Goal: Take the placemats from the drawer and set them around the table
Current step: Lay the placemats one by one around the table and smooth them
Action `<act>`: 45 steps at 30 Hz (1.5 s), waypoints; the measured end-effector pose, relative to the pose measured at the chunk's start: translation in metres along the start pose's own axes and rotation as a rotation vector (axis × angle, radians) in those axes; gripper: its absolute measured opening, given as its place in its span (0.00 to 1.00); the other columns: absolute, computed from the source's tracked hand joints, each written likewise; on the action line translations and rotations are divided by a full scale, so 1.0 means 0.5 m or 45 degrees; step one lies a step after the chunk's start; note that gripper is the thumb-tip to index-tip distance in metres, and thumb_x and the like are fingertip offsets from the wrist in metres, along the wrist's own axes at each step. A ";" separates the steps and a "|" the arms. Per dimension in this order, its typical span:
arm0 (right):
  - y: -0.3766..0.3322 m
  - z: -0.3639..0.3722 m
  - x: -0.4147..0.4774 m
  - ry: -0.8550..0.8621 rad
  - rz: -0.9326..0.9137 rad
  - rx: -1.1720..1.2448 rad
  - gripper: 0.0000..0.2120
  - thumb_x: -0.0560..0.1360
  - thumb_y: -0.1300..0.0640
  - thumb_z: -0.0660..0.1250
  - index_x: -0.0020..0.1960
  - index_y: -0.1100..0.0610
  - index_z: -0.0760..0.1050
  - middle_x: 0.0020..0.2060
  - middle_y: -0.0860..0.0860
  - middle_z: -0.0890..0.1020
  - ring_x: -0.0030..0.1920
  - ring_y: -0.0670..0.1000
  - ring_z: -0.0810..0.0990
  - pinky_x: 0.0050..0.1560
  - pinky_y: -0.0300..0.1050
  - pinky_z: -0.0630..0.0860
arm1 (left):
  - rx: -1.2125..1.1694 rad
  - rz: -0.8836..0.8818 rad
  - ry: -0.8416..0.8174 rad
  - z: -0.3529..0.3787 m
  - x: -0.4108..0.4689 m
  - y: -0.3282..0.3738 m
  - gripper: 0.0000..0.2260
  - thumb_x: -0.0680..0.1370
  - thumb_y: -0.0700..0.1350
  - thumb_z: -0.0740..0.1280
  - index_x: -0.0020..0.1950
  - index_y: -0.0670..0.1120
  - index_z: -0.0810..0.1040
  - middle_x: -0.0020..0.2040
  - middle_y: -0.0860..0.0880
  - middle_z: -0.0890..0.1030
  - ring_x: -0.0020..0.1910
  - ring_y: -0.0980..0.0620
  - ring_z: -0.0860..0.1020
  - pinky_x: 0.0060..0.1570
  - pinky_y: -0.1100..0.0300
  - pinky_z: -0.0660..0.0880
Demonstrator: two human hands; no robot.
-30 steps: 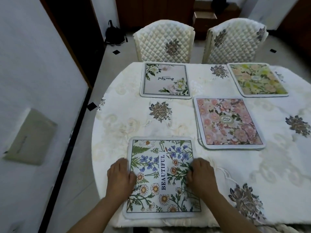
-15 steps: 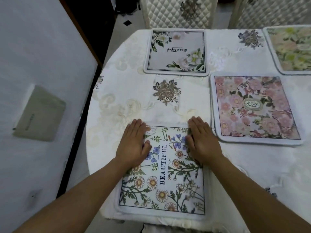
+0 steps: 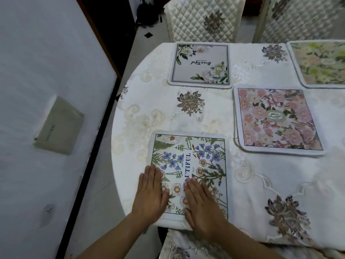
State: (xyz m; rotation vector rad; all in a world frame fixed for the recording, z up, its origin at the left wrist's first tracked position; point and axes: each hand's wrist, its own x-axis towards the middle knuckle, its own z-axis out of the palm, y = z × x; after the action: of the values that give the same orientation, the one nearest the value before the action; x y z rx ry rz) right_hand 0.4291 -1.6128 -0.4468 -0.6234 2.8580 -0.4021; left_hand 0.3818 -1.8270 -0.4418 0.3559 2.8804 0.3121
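A placemat with blue and daisy flowers and the word BEAUTIFUL (image 3: 194, 157) lies at the near edge of the table (image 3: 145, 113). My left hand (image 3: 151, 193) rests flat on its lower left part, fingers straight. My right hand (image 3: 201, 202) lies flat on its lower middle, covering part of the lettering. A white-rose placemat (image 3: 200, 65) lies at the far side. A pink floral placemat (image 3: 276, 118) lies to the right of the middle. A yellow-green floral placemat (image 3: 321, 62) sits at the far right, cut off by the frame.
Two quilted cream chairs (image 3: 203, 17) (image 3: 302, 17) stand behind the table. A chair back (image 3: 186, 245) shows just below the near edge. A white wall (image 3: 46, 71) with a grey plate (image 3: 59, 126) runs along the left, with a dark doorway beyond.
Both hands slid from the mat's far edge back toward me, onto its near half, and came closer together. The mat stays in place; the camera shifted.
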 end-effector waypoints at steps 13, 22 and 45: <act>0.120 -0.052 -0.100 -0.117 0.237 -0.066 0.31 0.81 0.46 0.50 0.78 0.62 0.51 0.78 0.58 0.55 0.79 0.57 0.51 0.75 0.54 0.53 | 0.015 0.087 -0.053 -0.002 -0.066 -0.125 0.31 0.81 0.54 0.50 0.79 0.40 0.49 0.80 0.42 0.51 0.79 0.44 0.48 0.75 0.45 0.48; 0.118 -0.193 -0.092 -0.077 0.498 0.174 0.19 0.77 0.52 0.58 0.66 0.58 0.69 0.64 0.55 0.72 0.65 0.58 0.72 0.63 0.46 0.70 | -0.095 0.001 -0.069 -0.111 -0.013 -0.007 0.33 0.77 0.57 0.48 0.75 0.38 0.62 0.76 0.35 0.61 0.76 0.37 0.58 0.74 0.40 0.52; 0.821 -0.379 -0.139 0.435 1.176 0.830 0.10 0.74 0.61 0.66 0.38 0.61 0.67 0.33 0.56 0.73 0.35 0.56 0.72 0.33 0.48 0.62 | -0.750 -0.768 0.185 -0.030 0.418 0.677 0.17 0.74 0.44 0.67 0.58 0.38 0.68 0.51 0.37 0.76 0.47 0.40 0.75 0.42 0.55 0.67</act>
State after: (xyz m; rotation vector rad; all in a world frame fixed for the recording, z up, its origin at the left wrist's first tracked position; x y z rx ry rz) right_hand 0.2903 -1.1814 -0.3824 0.9024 2.6412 -1.2249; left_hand 0.2526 -1.4542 -0.3880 -0.6392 2.6798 1.0446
